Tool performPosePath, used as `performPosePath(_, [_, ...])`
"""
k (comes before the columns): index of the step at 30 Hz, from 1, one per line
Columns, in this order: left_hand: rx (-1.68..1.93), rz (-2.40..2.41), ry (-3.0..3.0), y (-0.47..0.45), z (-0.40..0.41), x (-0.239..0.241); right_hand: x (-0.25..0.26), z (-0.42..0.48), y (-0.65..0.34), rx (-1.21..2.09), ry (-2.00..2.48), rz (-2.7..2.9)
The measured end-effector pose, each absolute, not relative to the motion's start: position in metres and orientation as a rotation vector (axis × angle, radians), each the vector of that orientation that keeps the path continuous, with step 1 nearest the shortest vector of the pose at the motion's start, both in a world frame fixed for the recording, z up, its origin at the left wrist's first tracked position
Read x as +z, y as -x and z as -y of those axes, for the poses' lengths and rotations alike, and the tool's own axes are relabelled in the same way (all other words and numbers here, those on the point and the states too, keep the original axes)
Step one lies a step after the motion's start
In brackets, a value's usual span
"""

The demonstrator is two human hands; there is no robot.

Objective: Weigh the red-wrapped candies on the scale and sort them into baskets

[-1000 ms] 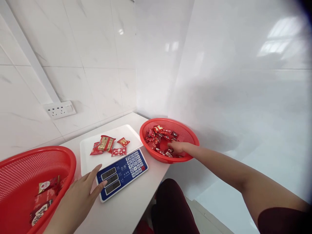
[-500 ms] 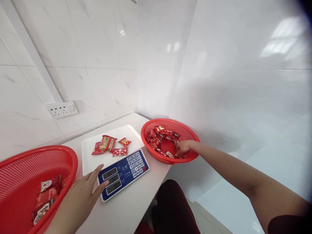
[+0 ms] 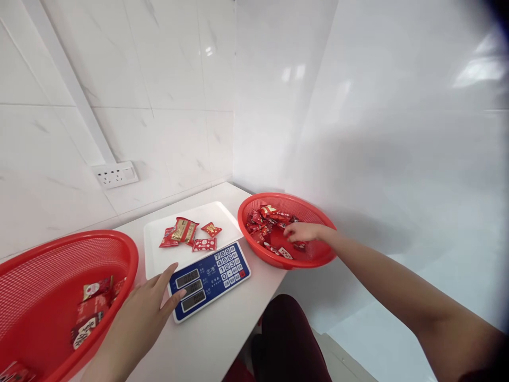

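My left hand (image 3: pixel 147 302) lies with thumb and fingers apart at the left end of the blue and white weighing scale (image 3: pixel 228 280), its fingertips by the displays. On the scale's white tray (image 3: pixel 159 261) are several snack packets: a gold and red one (image 3: pixel 185 230) over a red one, a small orange-red one (image 3: pixel 211 229) and a red one with white dots (image 3: pixel 204 244). My right hand (image 3: pixel 304 232) is inside the right red basket (image 3: pixel 254 253), above wrapped candies (image 3: pixel 264 227). Its fingers are curled together; whatever they may hold is hidden.
A larger red basket (image 3: pixel 123 241) stands on the left, with several packets (image 3: pixel 92 313) inside. The white table (image 3: pixel 214 329) ends at its right edge, above my leg (image 3: pixel 292 334). Walls close off the back and right; a power socket (image 3: pixel 115 175) is on the left one.
My right hand has lifted slightly from among the candies and its fingers have drawn in. My left hand stays by the scale. The whole view has shifted a little.
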State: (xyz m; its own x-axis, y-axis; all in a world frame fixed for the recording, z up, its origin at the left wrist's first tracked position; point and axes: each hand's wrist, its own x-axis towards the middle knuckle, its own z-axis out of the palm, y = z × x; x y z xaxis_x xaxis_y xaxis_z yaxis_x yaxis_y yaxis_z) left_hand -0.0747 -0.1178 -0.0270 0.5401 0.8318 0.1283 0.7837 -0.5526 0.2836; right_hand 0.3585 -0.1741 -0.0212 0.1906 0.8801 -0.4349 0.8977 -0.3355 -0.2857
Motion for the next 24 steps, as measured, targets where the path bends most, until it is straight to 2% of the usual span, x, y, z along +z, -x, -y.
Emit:
performPosePath(2, [0.334,-1.39,-2.56,0.074,0.119,-0.025,-0.007,0.168,-0.345,-0.895,-2.546,-1.919])
performPosePath(5, [0.265,-1.411,-2.515,0.073,0.123,-0.019,0.008,0.153,-0.312,-1.198,-2.712,-2.035])
performPosePath(9, [0.228,-1.418,-2.472,0.072,0.128,-0.011,0.01,0.125,-0.264,-1.469,-2.604,-2.254])
performPosePath(13, [0.212,-1.427,-2.451,0.073,0.131,-0.006,0.001,0.093,-0.224,-1.415,-2.494,-2.336])
performPosePath(24, [0.272,-1.39,-2.408,0.079,0.135,0.002,-0.006,0.041,-0.18,-1.31,-2.603,-2.452])
